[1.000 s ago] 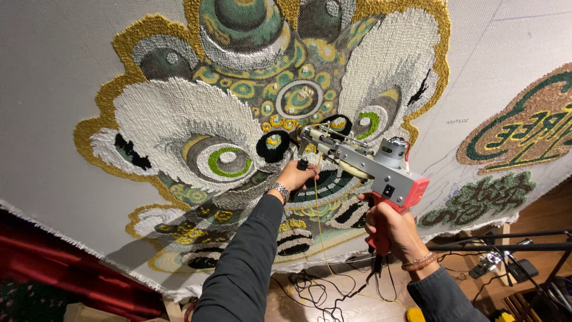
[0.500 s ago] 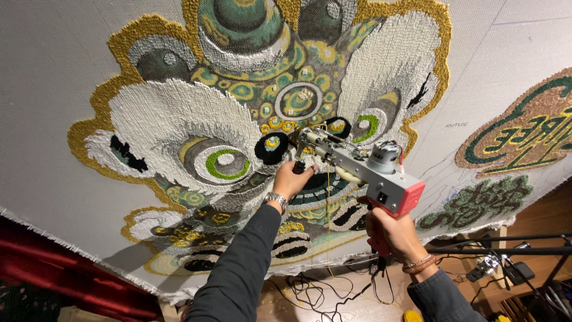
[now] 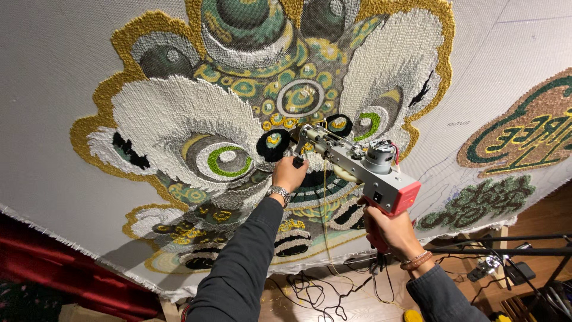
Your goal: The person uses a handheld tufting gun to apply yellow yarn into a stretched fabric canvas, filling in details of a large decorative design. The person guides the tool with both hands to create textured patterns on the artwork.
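Both hands on tufting gun (image 3: 357, 164), left hand (image 3: 289, 173) front, right hand (image 3: 387, 229) grip

A large grey backing cloth (image 3: 71, 89) is stretched flat, and a tufted lion-face design (image 3: 238, 119) in white, gold and green is carried on it. Two smaller tufted green patches (image 3: 524, 137) are seen at its right side.

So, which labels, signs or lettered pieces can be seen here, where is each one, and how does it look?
Small printed mark: on the bare white cloth, right of the tufted lion face; tiny, dark.
Lettered tufted emblem: right edge of the cloth; rounded, dark green and cream letters, ochre and pink border.
Tufted green patch: below that emblem; irregular, dark green, perhaps lettered, hard to tell.
No packages or screens in view.
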`<action>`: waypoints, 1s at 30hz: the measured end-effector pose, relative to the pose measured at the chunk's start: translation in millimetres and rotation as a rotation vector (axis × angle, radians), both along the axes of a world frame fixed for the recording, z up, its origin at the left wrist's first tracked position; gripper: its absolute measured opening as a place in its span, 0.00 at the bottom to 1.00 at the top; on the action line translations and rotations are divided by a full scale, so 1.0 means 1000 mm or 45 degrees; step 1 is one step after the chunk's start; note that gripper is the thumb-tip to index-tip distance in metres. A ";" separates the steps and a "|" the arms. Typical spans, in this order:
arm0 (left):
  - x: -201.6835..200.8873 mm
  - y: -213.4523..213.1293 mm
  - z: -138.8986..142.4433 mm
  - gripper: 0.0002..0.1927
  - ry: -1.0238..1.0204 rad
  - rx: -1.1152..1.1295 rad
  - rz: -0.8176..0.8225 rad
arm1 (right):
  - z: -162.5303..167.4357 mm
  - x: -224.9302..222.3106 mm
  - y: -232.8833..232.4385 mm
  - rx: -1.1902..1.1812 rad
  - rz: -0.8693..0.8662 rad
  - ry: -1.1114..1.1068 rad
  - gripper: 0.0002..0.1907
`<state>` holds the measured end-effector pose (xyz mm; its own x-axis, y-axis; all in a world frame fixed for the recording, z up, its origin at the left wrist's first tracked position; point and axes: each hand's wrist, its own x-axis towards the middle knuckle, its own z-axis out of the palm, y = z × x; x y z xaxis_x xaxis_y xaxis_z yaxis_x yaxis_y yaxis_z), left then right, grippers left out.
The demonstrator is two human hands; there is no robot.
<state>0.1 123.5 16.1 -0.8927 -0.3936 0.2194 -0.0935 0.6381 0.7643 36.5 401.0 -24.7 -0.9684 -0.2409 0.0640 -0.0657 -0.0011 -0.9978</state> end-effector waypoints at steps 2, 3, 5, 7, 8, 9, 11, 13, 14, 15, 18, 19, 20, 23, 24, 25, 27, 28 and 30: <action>0.000 0.000 0.000 0.18 0.013 0.016 0.000 | -0.001 -0.002 0.001 0.023 -0.003 0.004 0.10; 0.000 -0.001 0.000 0.17 0.019 0.024 0.001 | -0.001 -0.002 0.001 0.047 0.000 -0.002 0.10; -0.001 -0.002 0.000 0.16 0.068 0.001 0.005 | -0.002 -0.003 0.001 0.048 0.006 -0.052 0.09; -0.003 -0.003 0.000 0.15 0.080 -0.006 0.011 | -0.001 -0.004 0.002 0.003 0.015 -0.138 0.10; -0.003 -0.003 -0.001 0.15 0.060 -0.001 0.011 | -0.002 -0.004 0.001 0.002 0.017 -0.111 0.10; -0.004 -0.003 -0.001 0.16 0.043 0.006 0.011 | -0.001 -0.003 0.001 0.003 0.019 -0.082 0.09; -0.005 -0.004 -0.001 0.17 0.053 -0.018 0.007 | -0.001 -0.003 0.001 -0.024 0.029 -0.057 0.09; -0.005 -0.004 -0.002 0.17 0.034 -0.022 0.002 | -0.002 -0.002 0.001 -0.074 0.040 -0.083 0.10; -0.006 -0.005 -0.002 0.17 0.021 -0.018 0.004 | -0.003 -0.003 0.001 -0.086 0.018 -0.142 0.10; -0.005 -0.005 -0.002 0.18 -0.003 -0.012 0.006 | -0.005 -0.003 0.001 -0.096 -0.003 -0.211 0.11; -0.005 -0.005 -0.002 0.17 0.034 -0.024 0.019 | -0.008 -0.005 0.000 -0.081 -0.027 -0.255 0.12; -0.005 -0.005 -0.002 0.16 0.013 -0.019 0.027 | -0.010 -0.005 0.001 -0.065 -0.030 -0.250 0.12; -0.006 -0.004 -0.003 0.16 -0.006 -0.013 0.034 | -0.011 -0.003 0.002 -0.092 -0.026 -0.234 0.12; -0.007 -0.004 -0.004 0.16 0.001 -0.014 0.044 | -0.013 -0.001 0.002 -0.177 0.013 -0.185 0.11; -0.008 -0.003 -0.003 0.16 0.017 -0.016 0.042 | -0.012 0.000 0.002 -0.203 0.034 -0.168 0.11; -0.009 -0.002 -0.003 0.16 0.078 -0.013 0.042 | -0.011 0.000 0.001 -0.231 0.057 -0.150 0.11; -0.007 0.002 -0.005 0.17 0.183 0.002 0.037 | -0.008 0.001 0.002 -0.178 -0.017 -0.271 0.10; -0.008 0.004 -0.004 0.18 0.139 0.013 0.033 | -0.007 0.000 0.003 -0.155 -0.053 -0.324 0.10; -0.007 0.008 -0.003 0.19 0.043 0.039 0.027 | -0.004 0.000 0.003 -0.225 0.013 -0.210 0.09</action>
